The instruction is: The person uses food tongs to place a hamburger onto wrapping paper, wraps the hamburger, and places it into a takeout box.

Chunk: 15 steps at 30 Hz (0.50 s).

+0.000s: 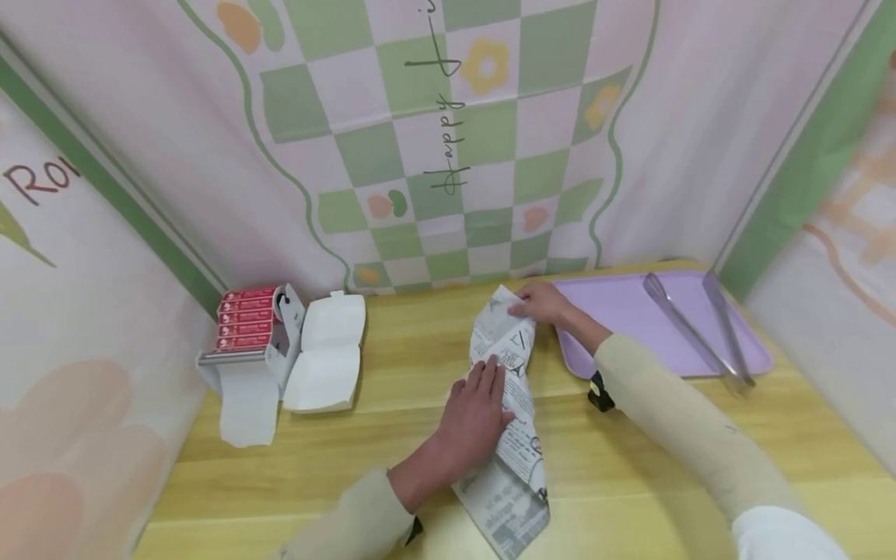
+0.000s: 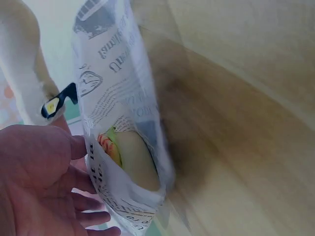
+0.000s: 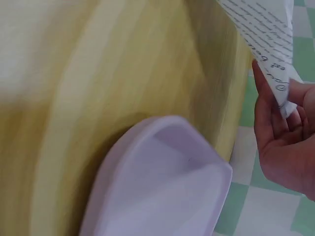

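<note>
A long wrap of newsprint-patterned paper (image 1: 519, 426) lies on the wooden table, its near end flaring out flat. My left hand (image 1: 472, 420) rests on the middle of it, fingers extended along the top. At the far end, my right hand (image 1: 544, 303) pinches the paper's tip between thumb and fingers; the right wrist view shows the printed corner (image 3: 276, 81) drawn to a point there. Through the wrap's open end, the left wrist view shows a pale bun (image 2: 140, 160) with a green leaf and a red-and-orange filling (image 2: 109, 147). Most of the bun is hidden by paper.
A lilac tray (image 1: 595, 311) stands on the right, with metal tongs (image 1: 689, 323) lying across it. On the left are a dispenser (image 1: 283, 342) with a red-printed label roll and an opened white paper box (image 1: 325, 377). A patterned curtain (image 1: 434, 148) hangs behind the table.
</note>
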Each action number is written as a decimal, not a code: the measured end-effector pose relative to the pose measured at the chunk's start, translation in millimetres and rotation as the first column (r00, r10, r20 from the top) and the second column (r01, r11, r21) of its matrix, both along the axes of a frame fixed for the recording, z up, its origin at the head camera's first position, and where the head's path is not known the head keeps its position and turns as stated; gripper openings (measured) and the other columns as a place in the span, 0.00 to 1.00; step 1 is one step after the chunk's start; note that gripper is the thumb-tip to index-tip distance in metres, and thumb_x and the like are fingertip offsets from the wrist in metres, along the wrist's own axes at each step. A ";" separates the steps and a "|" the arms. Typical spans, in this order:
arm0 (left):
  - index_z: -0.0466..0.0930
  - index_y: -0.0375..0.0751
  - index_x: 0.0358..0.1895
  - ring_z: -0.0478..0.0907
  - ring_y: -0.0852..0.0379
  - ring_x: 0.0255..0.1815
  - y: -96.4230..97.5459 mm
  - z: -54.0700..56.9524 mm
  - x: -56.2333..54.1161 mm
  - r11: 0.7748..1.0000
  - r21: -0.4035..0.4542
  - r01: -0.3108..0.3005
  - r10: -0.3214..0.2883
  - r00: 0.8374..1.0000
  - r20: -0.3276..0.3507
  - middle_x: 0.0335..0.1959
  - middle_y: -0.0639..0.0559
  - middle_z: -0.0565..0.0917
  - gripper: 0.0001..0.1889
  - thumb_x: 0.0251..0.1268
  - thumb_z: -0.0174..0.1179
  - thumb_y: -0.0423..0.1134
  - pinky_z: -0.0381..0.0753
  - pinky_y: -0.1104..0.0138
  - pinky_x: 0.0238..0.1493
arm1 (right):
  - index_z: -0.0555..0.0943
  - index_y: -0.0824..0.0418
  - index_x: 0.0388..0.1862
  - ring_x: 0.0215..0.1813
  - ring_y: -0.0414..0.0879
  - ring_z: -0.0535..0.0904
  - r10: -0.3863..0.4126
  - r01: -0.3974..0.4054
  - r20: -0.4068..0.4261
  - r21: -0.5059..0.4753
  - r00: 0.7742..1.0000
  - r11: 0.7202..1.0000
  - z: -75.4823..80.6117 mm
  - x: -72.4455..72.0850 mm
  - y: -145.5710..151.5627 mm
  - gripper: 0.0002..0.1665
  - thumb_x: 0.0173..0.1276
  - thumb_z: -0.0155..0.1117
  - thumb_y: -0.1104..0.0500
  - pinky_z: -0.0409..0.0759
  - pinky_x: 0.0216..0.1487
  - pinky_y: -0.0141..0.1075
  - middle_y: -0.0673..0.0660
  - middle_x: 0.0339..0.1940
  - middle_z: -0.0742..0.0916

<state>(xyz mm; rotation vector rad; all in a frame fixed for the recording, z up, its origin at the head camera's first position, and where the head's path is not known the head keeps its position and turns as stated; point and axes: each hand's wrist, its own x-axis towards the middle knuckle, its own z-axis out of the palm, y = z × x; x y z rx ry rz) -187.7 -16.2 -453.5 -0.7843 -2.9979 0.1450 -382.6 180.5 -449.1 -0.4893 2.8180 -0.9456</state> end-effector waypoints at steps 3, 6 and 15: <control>0.54 0.36 0.78 0.61 0.47 0.78 -2.3 0.1 -0.5 0.999 0.037 0.017 -0.018 0.999 0.027 0.79 0.41 0.60 0.37 0.77 0.47 0.57 0.76 0.57 0.68 | 0.88 0.66 0.33 0.27 0.45 0.75 0.002 -0.003 -0.074 -0.012 0.997 1.000 -0.3 5.3 2.9 0.12 0.67 0.67 0.56 0.72 0.33 0.35 0.60 0.29 0.89; 0.53 0.35 0.78 0.61 0.45 0.78 -3.0 -1.8 -2.7 0.998 0.059 0.034 -0.037 0.998 0.047 0.78 0.40 0.61 0.36 0.78 0.47 0.55 0.76 0.58 0.68 | 0.88 0.66 0.33 0.26 0.47 0.76 0.031 -0.034 -0.153 -0.017 0.988 0.999 0.3 11.4 1.3 0.12 0.69 0.65 0.58 0.75 0.33 0.38 0.59 0.27 0.89; 0.56 0.34 0.77 0.64 0.46 0.76 1.6 -2.6 -6.6 0.999 0.009 0.043 -0.043 0.999 0.025 0.77 0.39 0.64 0.36 0.78 0.47 0.55 0.79 0.61 0.65 | 0.89 0.63 0.43 0.40 0.54 0.88 0.132 -0.111 -0.403 0.074 0.906 0.991 22.9 50.3 -15.8 0.11 0.70 0.63 0.61 0.85 0.45 0.49 0.60 0.39 0.92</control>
